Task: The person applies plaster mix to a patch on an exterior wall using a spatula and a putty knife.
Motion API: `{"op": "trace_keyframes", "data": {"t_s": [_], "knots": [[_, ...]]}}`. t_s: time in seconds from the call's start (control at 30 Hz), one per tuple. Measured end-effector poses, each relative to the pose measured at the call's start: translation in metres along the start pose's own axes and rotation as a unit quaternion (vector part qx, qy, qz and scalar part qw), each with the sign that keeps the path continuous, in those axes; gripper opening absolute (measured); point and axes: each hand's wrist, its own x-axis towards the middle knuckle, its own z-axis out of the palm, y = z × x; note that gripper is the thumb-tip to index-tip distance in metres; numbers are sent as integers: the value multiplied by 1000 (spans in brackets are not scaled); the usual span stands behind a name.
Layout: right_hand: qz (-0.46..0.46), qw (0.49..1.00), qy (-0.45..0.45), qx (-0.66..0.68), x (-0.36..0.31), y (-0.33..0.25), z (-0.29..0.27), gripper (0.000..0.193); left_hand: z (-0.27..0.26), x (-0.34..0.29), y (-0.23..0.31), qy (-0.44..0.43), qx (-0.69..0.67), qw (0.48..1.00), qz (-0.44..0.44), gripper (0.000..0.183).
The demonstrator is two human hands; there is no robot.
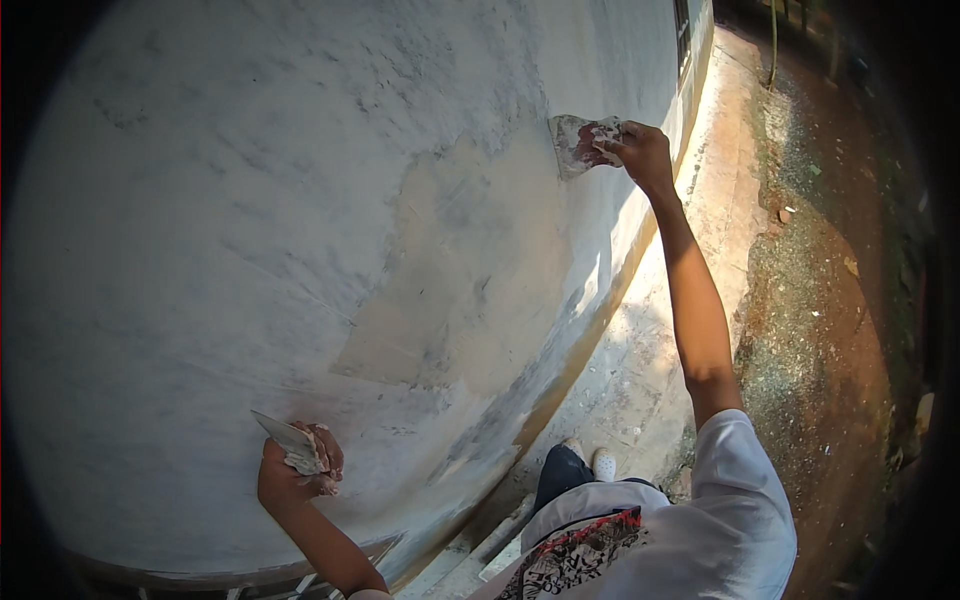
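Observation:
My right hand (642,153) is stretched far out along a white wall (230,200) and grips a wide putty knife (578,143) smeared with pale filler. Its blade lies flat against the wall at the upper edge of a beige, freshly filled patch (470,260). My left hand (298,470) is low at the wall's foot and holds a second flat blade (287,440) with filler on it, tilted away from the wall surface.
A concrete strip (700,230) runs along the wall's base, sunlit in part. Reddish dirt ground (830,290) with debris lies to the right. My legs and a white shoe (604,465) are on the strip below. A window (682,30) sits at the far end.

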Motion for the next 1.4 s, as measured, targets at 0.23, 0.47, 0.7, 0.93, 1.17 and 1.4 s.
{"op": "trace_keyframes", "data": {"t_s": [0.23, 0.47, 0.7, 0.93, 1.17, 1.4], "knots": [[53, 955, -93, 275, -65, -100, -3, 14, 8, 0, 3, 13, 12, 1000, 7, 56], [-167, 951, -213, 148, -188, -204, 98, 23, 15, -1, 7, 50, 11, 999, 13, 48], [-36, 986, -44, 154, -36, -63, 42, 25, -4, -7, 3, -11, 19, 1000, -7, 65], [-4, 999, -19, -26, 40, 15, -36, 25, -4, -3, 4, -6, 4, 1000, -20, 65], [-83, 955, -205, 198, -104, -144, 47, 30, 10, 0, 7, 21, 8, 1000, 12, 50], [-16, 983, -98, 152, -22, -43, 48, 25, 14, 8, 1, 7, 4, 999, 31, 48]]}}
